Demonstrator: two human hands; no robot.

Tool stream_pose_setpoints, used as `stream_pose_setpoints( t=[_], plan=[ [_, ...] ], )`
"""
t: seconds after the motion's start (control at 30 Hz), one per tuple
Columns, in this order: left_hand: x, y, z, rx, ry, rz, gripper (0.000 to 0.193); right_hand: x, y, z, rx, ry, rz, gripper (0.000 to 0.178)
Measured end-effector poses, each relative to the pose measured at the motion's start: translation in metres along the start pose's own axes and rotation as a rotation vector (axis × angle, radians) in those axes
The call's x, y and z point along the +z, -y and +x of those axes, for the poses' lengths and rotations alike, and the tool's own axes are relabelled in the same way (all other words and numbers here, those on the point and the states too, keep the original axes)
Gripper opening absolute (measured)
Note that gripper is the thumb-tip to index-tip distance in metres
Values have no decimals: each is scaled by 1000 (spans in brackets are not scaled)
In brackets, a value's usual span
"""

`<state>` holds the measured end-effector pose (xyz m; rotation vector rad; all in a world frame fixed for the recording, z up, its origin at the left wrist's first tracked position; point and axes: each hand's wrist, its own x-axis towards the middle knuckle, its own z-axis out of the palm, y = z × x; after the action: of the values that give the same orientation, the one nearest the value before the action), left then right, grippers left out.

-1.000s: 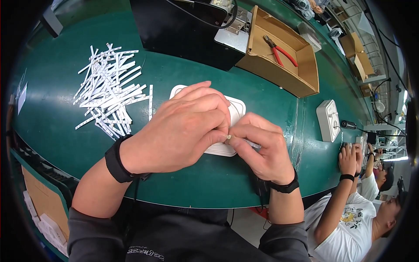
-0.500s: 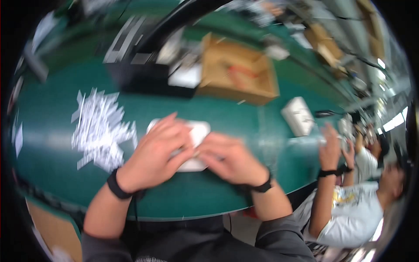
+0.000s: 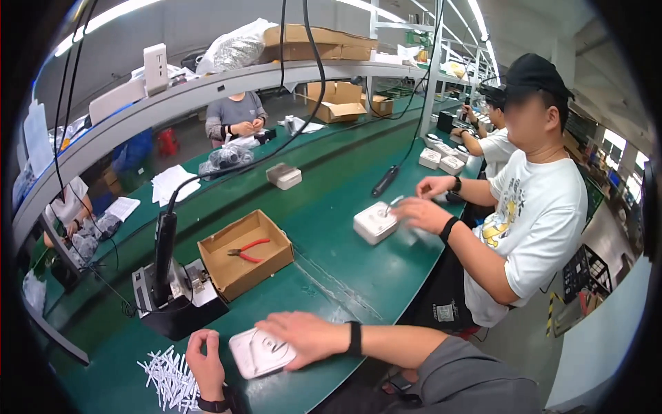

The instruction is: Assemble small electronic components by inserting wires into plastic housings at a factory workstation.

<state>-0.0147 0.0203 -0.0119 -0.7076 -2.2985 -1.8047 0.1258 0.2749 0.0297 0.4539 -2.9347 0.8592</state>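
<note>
On the green bench in front of me lies a white rounded-square box (image 3: pixel 249 357) with a thin looped cable or outline on its top face. My right hand (image 3: pixel 310 338) grips its right end, fingers along the far edge and thumb at the near edge. Just left of the box, my left hand (image 3: pixel 205 362) is raised with its fingers curled together; whatever they may pinch is too small to make out. A loose pile of thin white strips (image 3: pixel 169 378) lies beside that hand, partly behind the wrist.
A black holder (image 3: pixel 176 310) with a dark upright tool stands beyond the pile. Next to it, a cardboard tray (image 3: pixel 256 276) contains red-handled pliers (image 3: pixel 248 250). At right, a co-worker's hands (image 3: pixel 427 207) work at another white box (image 3: pixel 376 222). A black tool (image 3: pixel 385 181) hangs from a cable.
The view has swung up and to the right. My hands, close together over the white box before, are now apart: the left off to its side, the right on its right end.
</note>
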Motion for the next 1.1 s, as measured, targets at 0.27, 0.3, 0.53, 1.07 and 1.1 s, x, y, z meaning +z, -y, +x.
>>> stream_pose_setpoints(
  t=[0.27,0.3,0.53,1.07,1.1],
  plan=[
    [6,-11,0,37,51,5,20,-69,-83,-87,284,-632,-516,88],
    [5,-16,-1,26,36,13,20,-73,-80,-87,345,-752,-738,84],
    [-14,-75,-3,155,103,165,15,-41,-41,-22,46,-435,-318,53],
    [-52,-50,-87,-77,-16,795,31,31,3,58,-130,80,148,39],
    [-46,-49,-88,-113,10,836,32,28,1,55,-134,75,177,39]
  ],
)
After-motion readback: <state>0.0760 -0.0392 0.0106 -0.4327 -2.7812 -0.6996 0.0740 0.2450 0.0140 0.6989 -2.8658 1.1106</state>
